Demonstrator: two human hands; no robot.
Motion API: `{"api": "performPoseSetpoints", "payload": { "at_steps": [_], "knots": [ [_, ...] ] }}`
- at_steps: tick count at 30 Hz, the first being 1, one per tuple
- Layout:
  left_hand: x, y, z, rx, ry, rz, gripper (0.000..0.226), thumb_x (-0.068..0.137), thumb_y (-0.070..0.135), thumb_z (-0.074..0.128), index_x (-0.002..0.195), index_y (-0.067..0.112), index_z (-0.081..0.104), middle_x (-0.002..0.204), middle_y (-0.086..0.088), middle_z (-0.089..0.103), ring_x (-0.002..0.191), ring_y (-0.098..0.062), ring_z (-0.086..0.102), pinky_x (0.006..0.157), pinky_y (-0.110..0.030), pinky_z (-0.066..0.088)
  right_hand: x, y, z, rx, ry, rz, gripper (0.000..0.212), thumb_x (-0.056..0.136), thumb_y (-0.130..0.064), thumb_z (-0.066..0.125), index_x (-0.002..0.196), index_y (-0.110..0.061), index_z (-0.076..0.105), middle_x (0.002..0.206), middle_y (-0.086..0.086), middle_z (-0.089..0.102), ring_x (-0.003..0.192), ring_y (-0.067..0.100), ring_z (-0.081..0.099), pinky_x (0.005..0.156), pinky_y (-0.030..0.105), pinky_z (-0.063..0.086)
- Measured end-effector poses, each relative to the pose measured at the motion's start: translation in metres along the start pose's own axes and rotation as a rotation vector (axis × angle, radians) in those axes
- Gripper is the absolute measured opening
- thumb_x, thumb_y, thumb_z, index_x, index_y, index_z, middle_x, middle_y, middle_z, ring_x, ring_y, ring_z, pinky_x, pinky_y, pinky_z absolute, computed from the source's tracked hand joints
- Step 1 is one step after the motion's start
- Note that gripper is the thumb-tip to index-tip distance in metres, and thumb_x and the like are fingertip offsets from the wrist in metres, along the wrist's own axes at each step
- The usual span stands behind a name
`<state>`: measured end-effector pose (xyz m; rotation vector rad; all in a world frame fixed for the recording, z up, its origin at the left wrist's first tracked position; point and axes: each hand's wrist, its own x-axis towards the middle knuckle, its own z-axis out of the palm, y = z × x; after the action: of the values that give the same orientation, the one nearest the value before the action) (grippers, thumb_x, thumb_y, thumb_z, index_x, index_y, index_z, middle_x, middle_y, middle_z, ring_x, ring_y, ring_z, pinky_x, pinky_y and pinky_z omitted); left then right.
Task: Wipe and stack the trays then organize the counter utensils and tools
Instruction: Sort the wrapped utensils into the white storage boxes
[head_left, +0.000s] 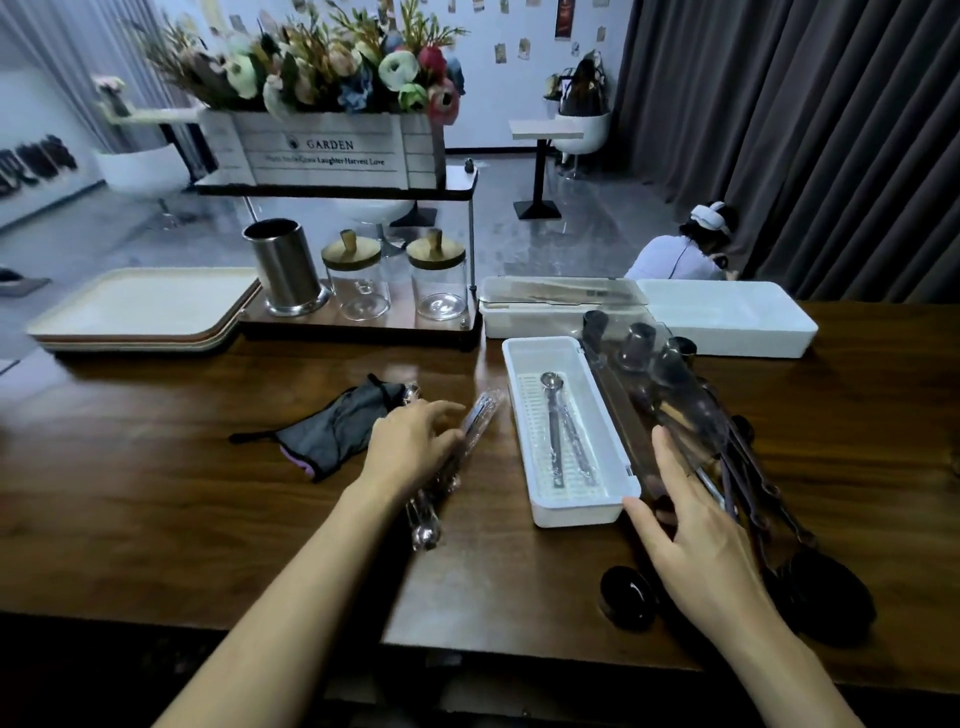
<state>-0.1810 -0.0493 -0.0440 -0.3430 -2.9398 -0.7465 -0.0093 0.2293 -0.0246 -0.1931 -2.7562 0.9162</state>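
At centre, the left hand (410, 447) is curling fingers round loose metal utensils (480, 418) that may slip. The right hand (696, 530), fingers straight, is bracing the box lid (628, 415), which may drop.

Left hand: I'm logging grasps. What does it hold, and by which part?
The left hand seems to grip the blurred utensils around their middle.

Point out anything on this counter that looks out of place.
The white utensil box sits skewed, its clear lid open. A crumpled dark cloth lies mid-counter, and a small black round object sits loose near the front edge.
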Motion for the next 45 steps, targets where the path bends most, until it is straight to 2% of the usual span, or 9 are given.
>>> {"api": "performPoseSetpoints", "payload": {
  "at_steps": [8, 13, 16, 23, 27, 30, 36, 40, 45],
  "knots": [
    [0.004, 0.004, 0.014, 0.121, 0.011, 0.028, 0.04, 0.086, 0.052, 0.069, 0.124, 0.041, 0.066, 0.106, 0.007, 0.073, 0.105, -0.021, 0.066, 0.081, -0.039, 0.049, -0.001, 0.001, 0.0, 0.044, -0.014, 0.035, 0.079, 0.098, -0.042, 0.056, 0.158, -0.046, 0.004, 0.16, -0.007, 0.036, 0.14, 0.013, 0.043, 0.108, 0.023, 0.032],
    [0.009, 0.01, 0.015, 0.143, -0.058, 0.052, 0.038, 0.091, 0.041, 0.069, 0.129, 0.036, 0.063, 0.114, 0.001, 0.074, 0.107, -0.026, 0.067, 0.084, -0.039, 0.054, -0.001, 0.003, -0.001, 0.042, 0.005, 0.025, 0.079, 0.098, -0.04, 0.058, 0.159, -0.043, 0.008, 0.163, -0.013, 0.026, 0.14, 0.011, 0.043, 0.108, 0.028, 0.037],
    [0.006, 0.01, 0.015, 0.036, -0.062, 0.046, 0.031, 0.095, 0.041, 0.065, 0.125, 0.037, 0.064, 0.112, 0.001, 0.075, 0.104, -0.025, 0.069, 0.082, -0.038, 0.055, -0.002, 0.001, -0.002, 0.037, 0.01, 0.017, 0.078, 0.098, -0.04, 0.057, 0.159, -0.043, 0.008, 0.162, -0.017, 0.023, 0.144, 0.008, 0.036, 0.111, 0.031, 0.034],
    [0.01, 0.023, 0.001, -0.378, 0.096, -0.005, 0.014, 0.09, 0.037, 0.072, 0.104, 0.037, 0.077, 0.089, 0.022, 0.073, 0.088, 0.009, 0.064, 0.076, -0.023, 0.049, -0.002, -0.003, -0.002, 0.019, -0.001, 0.004, 0.077, 0.099, -0.042, 0.055, 0.158, -0.046, 0.005, 0.162, -0.021, 0.018, 0.147, 0.004, 0.028, 0.113, 0.024, 0.027],
    [0.016, 0.04, -0.005, -0.556, 0.144, 0.004, 0.012, 0.09, 0.032, 0.074, 0.101, 0.034, 0.079, 0.087, 0.017, 0.076, 0.084, 0.003, 0.068, 0.077, -0.02, 0.051, -0.001, -0.005, -0.002, 0.02, -0.004, 0.014, 0.076, 0.1, -0.04, 0.054, 0.159, -0.042, 0.006, 0.163, -0.018, 0.018, 0.141, -0.005, 0.027, 0.108, 0.016, 0.024],
    [0.018, 0.053, 0.0, -0.684, 0.109, 0.004, 0.013, 0.09, 0.029, 0.076, 0.102, 0.031, 0.08, 0.085, 0.013, 0.076, 0.077, 0.0, 0.069, 0.075, -0.019, 0.049, -0.002, -0.006, -0.001, 0.014, -0.003, 0.013, 0.076, 0.1, -0.04, 0.054, 0.159, -0.042, 0.006, 0.164, -0.016, 0.019, 0.146, 0.001, 0.026, 0.11, 0.017, 0.023],
    [0.014, 0.072, 0.018, -0.669, -0.029, 0.02, 0.019, 0.09, 0.029, 0.075, 0.108, 0.029, 0.079, 0.067, 0.005, 0.072, 0.059, -0.004, 0.059, 0.072, -0.027, 0.051, -0.003, -0.007, -0.001, 0.016, -0.006, 0.007, 0.077, 0.1, -0.039, 0.055, 0.159, -0.041, 0.004, 0.165, -0.017, 0.015, 0.148, 0.002, 0.024, 0.114, 0.018, 0.02],
    [0.014, 0.082, 0.023, -0.486, 0.007, 0.107, 0.031, 0.085, 0.049, 0.067, 0.111, 0.037, 0.077, 0.091, 0.014, 0.076, 0.086, -0.004, 0.069, 0.09, -0.038, 0.055, -0.003, -0.008, -0.003, 0.014, -0.011, 0.012, 0.077, 0.101, -0.039, 0.053, 0.159, -0.042, 0.002, 0.165, -0.016, 0.014, 0.148, 0.002, 0.022, 0.114, 0.018, 0.019],
    [0.018, 0.09, 0.025, -0.462, 0.037, 0.079, 0.036, 0.084, 0.051, 0.063, 0.116, 0.04, 0.076, 0.112, 0.018, 0.074, 0.113, -0.008, 0.063, 0.104, -0.046, 0.047, -0.004, -0.009, -0.005, 0.0, -0.019, 0.032, 0.078, 0.101, -0.039, 0.053, 0.158, -0.043, 0.0, 0.165, -0.015, 0.016, 0.148, 0.002, 0.023, 0.11, 0.015, 0.017]
  ]
}}
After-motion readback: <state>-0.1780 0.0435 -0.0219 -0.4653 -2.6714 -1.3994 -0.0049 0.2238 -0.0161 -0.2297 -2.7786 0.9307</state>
